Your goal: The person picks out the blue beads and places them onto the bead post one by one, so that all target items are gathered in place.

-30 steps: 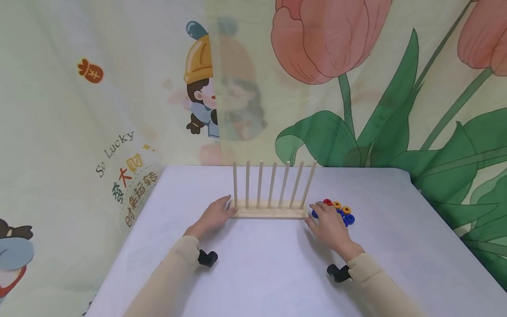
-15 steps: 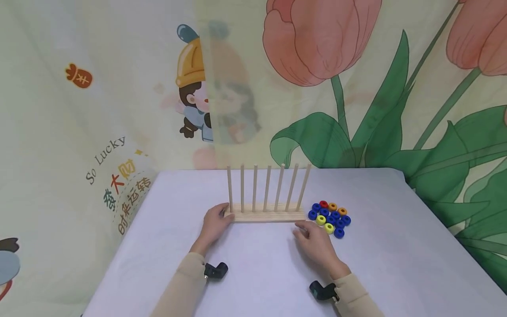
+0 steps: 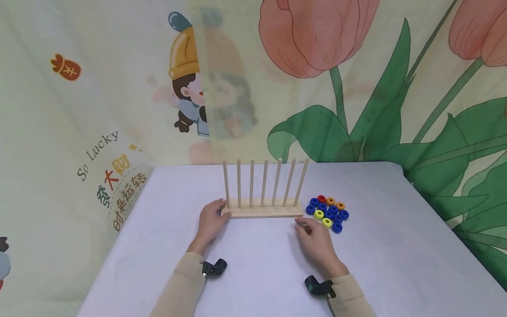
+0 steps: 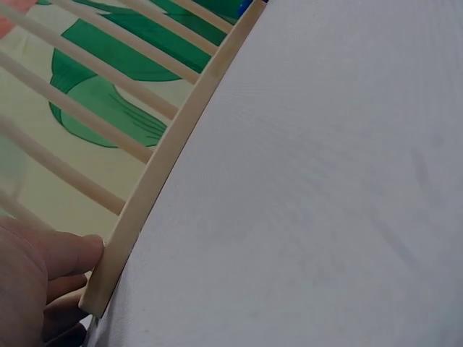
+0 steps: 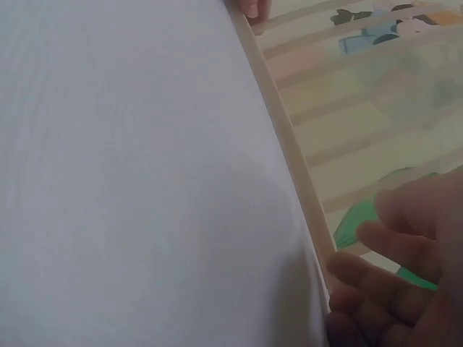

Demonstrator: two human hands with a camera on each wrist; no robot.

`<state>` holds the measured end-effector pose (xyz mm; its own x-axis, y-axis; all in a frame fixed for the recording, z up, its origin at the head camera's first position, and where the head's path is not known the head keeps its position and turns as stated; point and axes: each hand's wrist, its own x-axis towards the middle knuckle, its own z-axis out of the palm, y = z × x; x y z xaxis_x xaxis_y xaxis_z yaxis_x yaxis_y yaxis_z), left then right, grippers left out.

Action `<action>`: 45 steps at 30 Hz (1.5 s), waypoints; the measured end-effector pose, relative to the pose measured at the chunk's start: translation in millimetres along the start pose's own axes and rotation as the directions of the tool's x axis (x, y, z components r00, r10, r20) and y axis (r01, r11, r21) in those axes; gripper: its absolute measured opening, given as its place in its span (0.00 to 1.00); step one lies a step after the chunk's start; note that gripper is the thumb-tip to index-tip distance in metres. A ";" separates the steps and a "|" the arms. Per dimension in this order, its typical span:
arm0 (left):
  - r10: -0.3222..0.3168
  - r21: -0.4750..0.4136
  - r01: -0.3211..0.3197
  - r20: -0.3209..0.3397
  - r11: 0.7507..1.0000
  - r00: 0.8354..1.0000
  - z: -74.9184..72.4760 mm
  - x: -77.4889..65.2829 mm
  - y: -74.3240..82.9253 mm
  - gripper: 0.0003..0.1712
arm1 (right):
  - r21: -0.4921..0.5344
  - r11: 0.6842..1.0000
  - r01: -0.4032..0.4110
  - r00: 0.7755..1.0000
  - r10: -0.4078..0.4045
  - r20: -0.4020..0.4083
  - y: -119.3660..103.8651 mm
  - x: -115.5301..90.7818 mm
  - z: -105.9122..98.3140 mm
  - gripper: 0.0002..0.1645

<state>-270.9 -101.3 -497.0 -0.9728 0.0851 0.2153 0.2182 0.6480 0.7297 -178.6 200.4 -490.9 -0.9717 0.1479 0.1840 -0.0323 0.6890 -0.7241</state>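
Note:
A pale wooden stand (image 3: 263, 212) with a row of several upright pegs sits on the table, its pegs bare. My left hand (image 3: 210, 225) holds the left end of its base; in the left wrist view the thumb (image 4: 76, 254) lies against the wood with fingers tucked behind the end. Just in front of the base's right end is my right hand (image 3: 318, 242), its fingers loosely bent and nothing held in them. Small rings lie to the right of the stand: several blue ones (image 3: 337, 227), two yellow (image 3: 326, 223), two orange (image 3: 340, 206) and one red (image 3: 321, 199).
A white cloth (image 3: 261, 273) covers the table. Behind it hangs a printed curtain (image 3: 237, 26) with tulips and a cartoon figure. A black camera mount sits at the left wrist (image 3: 215, 267) and another at the right wrist (image 3: 319, 287).
My right hand has drawn back toward me from the stand's right end, uncovering the rings. The left hand keeps its place at the left end. The head view has shifted slightly.

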 end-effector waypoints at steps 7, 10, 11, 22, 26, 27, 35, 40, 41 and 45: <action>0.069 0.058 -0.067 -0.023 0.996 0.997 -4.6 1.9 -1.9 0.28 | 0.052 0.998 -0.039 0.997 0.042 -0.070 -0.4 -1.7 -8.5 0.13; 0.069 0.065 -0.070 0.007 0.995 0.998 -4.7 1.6 -2.4 0.32 | 0.043 0.997 -0.056 0.991 0.061 -0.115 3.3 -2.1 -17.1 0.13; 0.065 0.063 -0.066 0.018 0.996 0.998 -4.3 1.1 -2.6 0.33 | 0.033 0.998 -0.062 0.989 0.066 -0.136 5.2 -2.2 -20.4 0.13; 0.031 0.054 -0.030 -0.003 0.998 1.000 -4.9 -4.7 -10.8 0.34 | -0.032 0.973 -0.229 0.929 0.208 -0.308 30.1 4.7 -44.6 0.17; 0.046 0.042 -0.046 0.004 0.998 0.999 -4.4 -2.6 -10.2 0.34 | -0.017 0.952 -0.304 0.907 0.284 -0.311 36.4 5.2 -51.1 0.18; 0.050 0.038 -0.050 0.008 0.998 0.999 -3.9 -1.9 -9.3 0.34 | -0.015 0.949 -0.316 0.906 0.297 -0.302 37.5 4.8 -53.3 0.18; 0.053 0.031 -0.054 0.008 0.998 0.999 -0.8 -0.8 -3.1 0.34 | -0.057 0.929 -0.366 0.925 0.357 -0.130 42.1 -0.1 -66.3 0.27; 0.051 0.037 -0.052 0.009 0.998 0.999 -2.2 -1.5 -1.4 0.33 | -0.071 0.918 -0.390 0.918 0.380 -0.114 44.1 -0.3 -66.9 0.28; 0.050 0.039 -0.050 0.009 0.998 0.999 -2.8 -1.6 -1.3 0.33 | -0.073 0.918 -0.391 0.917 0.381 -0.117 44.2 -0.1 -66.7 0.28; 0.046 0.042 -0.046 0.010 0.998 0.999 -3.7 -2.5 -1.9 0.33 | -0.104 0.916 -0.388 0.917 0.373 -0.140 44.6 0.4 -65.0 0.28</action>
<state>-268.7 -105.5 -496.5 -0.9625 0.1220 0.2423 0.2595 0.6749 0.6908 -165.3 277.3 -479.8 -0.8708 0.4917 -0.0078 0.3714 0.6472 -0.6657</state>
